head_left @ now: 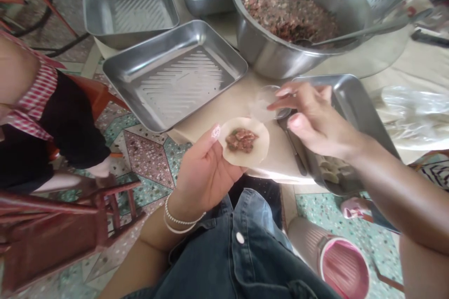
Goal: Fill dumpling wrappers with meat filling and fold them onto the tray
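Observation:
A round dumpling wrapper (pixel 263 149) rests on the fingers of my left hand (pixel 206 170), with the thumb at its left edge. A lump of minced meat filling (pixel 242 140) sits in the middle of the wrapper, which lies flat and unfolded. My right hand (pixel 315 119) hovers over a small clear bowl (pixel 264 103), fingers apart and holding nothing. Whether a fingertip touches what is in the bowl, I cannot tell. Below that hand, a metal spoon or similar utensil (pixel 296 152) lies on the table, its upper end partly hidden.
A large steel bowl of meat filling (pixel 252 51) stands behind, a ladle handle (pixel 372 30) across it. A steel tray (pixel 115 67) is at left, more trays beyond. Dumplings (pixel 331 170) lie in the right tray (pixel 372 117). Below are a bin (pixel 315 247) and a red chair (pixel 59 243); another person (pixel 59 112) is at left.

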{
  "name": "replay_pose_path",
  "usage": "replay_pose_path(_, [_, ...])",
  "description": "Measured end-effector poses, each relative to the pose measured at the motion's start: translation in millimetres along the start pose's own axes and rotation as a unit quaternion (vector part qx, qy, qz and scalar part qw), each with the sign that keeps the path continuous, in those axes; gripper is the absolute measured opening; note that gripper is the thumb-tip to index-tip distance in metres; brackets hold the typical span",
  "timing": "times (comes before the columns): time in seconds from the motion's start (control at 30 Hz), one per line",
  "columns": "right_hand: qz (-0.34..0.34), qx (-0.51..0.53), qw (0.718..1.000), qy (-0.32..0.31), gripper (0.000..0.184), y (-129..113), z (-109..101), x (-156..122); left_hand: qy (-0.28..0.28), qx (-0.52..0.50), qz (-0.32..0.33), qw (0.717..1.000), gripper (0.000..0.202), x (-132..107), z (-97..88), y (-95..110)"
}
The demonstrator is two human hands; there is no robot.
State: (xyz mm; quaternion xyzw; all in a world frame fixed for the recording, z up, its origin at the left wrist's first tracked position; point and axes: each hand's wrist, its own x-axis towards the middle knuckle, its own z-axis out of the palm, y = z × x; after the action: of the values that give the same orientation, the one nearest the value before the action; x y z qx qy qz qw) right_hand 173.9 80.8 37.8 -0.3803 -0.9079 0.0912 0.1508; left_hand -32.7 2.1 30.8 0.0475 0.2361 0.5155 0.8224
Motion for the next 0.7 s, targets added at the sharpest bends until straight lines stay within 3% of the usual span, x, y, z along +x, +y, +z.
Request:
replay_pose_path(0.1, [-0.048, -0.039, 0.997, -0.052, 0.065, 11.8, 3.3, 10.4, -0.004, -0.003, 0.013, 1.000, 0.043, -1.3, -1.6, 2.3])
replay_pose_path(0.2, [-0.065, -0.036, 0.997, -0.011, 0.058, 7.4, -0.4, 7.9, -0.010, -0.005, 0.018, 1.000, 0.046, -0.6, -2.2, 2.7])
replay_pose_path(0.33, [-0.078, 0.057, 0.993, 0.068, 0.052, -16.5, -11.2, -9.9, -0.034, -0.013, 0.003, 0.999, 0.048, 2.1, -2.4, 1.0])
replay_pose_path(0.5, [-0.108, 0.031, 0.991, 0.074, 0.055, -35.8, -7.1, -22.2, -0.062, -0.032, -0.039, 0.997, 0.048, 5.7, -1.0, -5.1])
replay_pose_path(0.7, [-0.141, 0.132, 0.981, 0.032, 0.052, -43.0, -1.6, -8.5, -0.095, -0.025, -0.057, 0.993, 0.052, 6.0, -0.8, -9.4])
